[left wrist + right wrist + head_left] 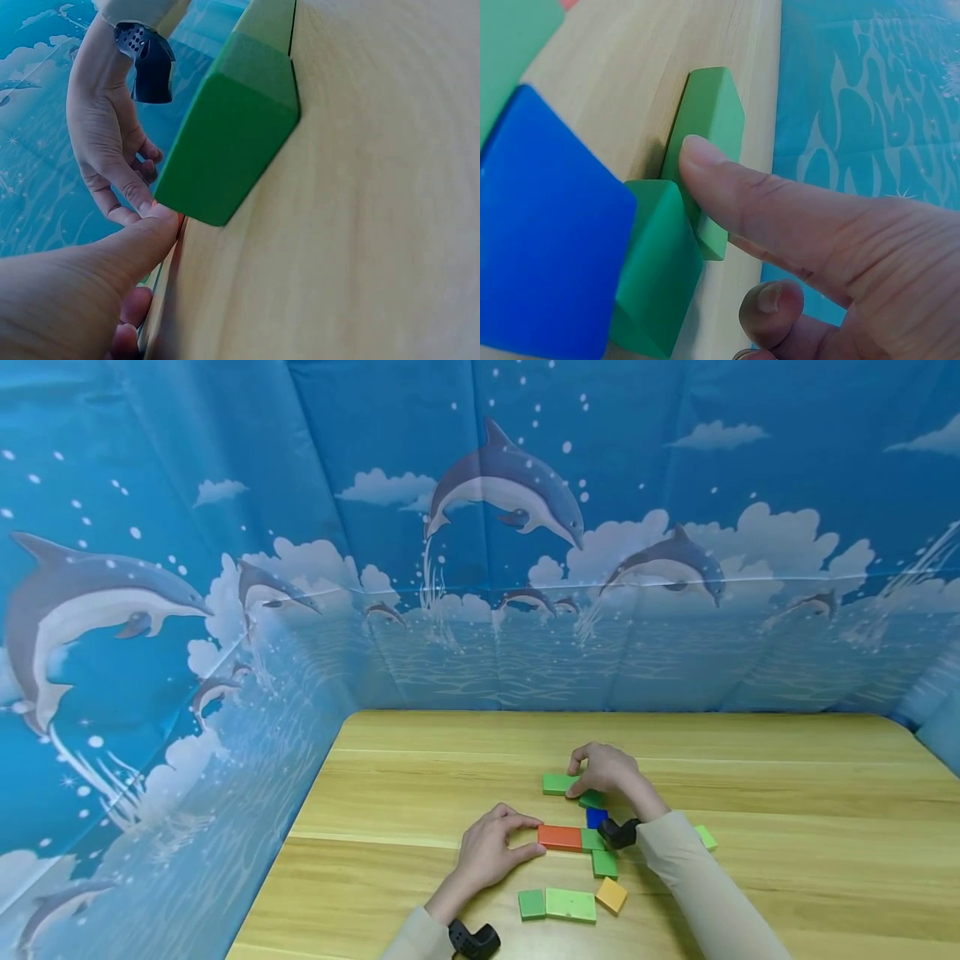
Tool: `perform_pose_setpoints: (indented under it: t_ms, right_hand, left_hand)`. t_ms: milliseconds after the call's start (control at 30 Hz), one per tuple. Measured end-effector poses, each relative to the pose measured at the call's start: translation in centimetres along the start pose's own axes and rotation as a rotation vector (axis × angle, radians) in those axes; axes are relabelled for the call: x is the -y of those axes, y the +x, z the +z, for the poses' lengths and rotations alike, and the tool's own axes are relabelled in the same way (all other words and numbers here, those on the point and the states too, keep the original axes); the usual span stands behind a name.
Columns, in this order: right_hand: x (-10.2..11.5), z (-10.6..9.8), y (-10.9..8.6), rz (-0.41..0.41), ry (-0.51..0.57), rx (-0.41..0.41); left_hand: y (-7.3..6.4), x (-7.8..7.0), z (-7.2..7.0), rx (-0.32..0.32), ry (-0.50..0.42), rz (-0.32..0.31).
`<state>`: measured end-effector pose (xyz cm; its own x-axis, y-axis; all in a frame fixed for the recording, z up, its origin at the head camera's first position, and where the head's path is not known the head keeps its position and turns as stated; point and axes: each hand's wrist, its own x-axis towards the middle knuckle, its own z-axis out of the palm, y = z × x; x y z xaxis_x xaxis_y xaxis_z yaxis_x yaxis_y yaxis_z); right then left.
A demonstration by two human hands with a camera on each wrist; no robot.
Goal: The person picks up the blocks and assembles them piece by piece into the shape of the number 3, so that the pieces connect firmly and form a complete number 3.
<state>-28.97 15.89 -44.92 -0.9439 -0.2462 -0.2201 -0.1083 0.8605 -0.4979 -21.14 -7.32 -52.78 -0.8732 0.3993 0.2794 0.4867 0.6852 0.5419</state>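
In the head view, my left hand (pixel 487 850) pinches the left end of a long red block (pixel 559 837), thumb on its near side and index finger on the far side. My right hand (pixel 609 770) grips a long green block (pixel 557 784) between thumb and finger; the right wrist view shows the thumb against that green block (pixel 724 112). Beside it lies a darker green block (pixel 656 270), then a blue block (pixel 555 240). A green square block (pixel 592 840) touches the red block's right end, with another green block (pixel 604 864) just below.
Nearer the front lie a green square block (pixel 532 904), a long light green block (pixel 571 906) and a tilted orange block (pixel 611 896). One light green block (pixel 706 837) sits right of my right forearm. A dolphin-printed curtain (pixel 450 668) stands behind the wooden table (pixel 420 760).
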Motion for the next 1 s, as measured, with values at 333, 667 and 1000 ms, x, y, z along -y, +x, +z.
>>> perform_pose_setpoints:
  t_ms: [333, 667, 1000]
  right_hand:
    - [-0.07, 0.17, -0.07, 0.017, 0.021, -0.014]
    - [0.21, -0.10, -0.29, 0.022, 0.032, -0.014]
    - [-0.69, 0.20, -0.11, 0.003, 0.064, 0.006]
  left_hand:
    - [0.02, -0.17, -0.14, 0.000, 0.001, 0.002]
    - [0.02, -0.25, -0.16, -0.011, 0.002, 0.013]
    - [-0.10, -0.24, -0.08, 0.003, -0.003, -0.004]
